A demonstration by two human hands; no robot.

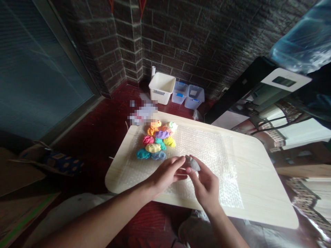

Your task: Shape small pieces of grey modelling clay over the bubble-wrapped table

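Above the bubble wrap (207, 148), a small grey bundle (193, 163), rolled up and soft-looking, is held between my two hands. My right hand (207, 182) grips it with the thumb in front and the fingers behind. On its left end, the fingertips of my left hand (168, 174) are closed, thumb uppermost. Left of my hands lies a cluster of several similar bundles, among them a yellow bundle (169, 141), a purple bundle (162, 134), a red bundle (148, 140) and a teal bundle (143, 154). Whether they are cloth or clay I cannot tell.
The pale wooden table (258, 179) has rounded corners. Behind it on the floor stand a white bin (161, 91) and two clear plastic boxes, one being a right-hand box (194, 96). A water dispenser (284, 81) rises at the right, and cardboard (20, 172) lies at the left.
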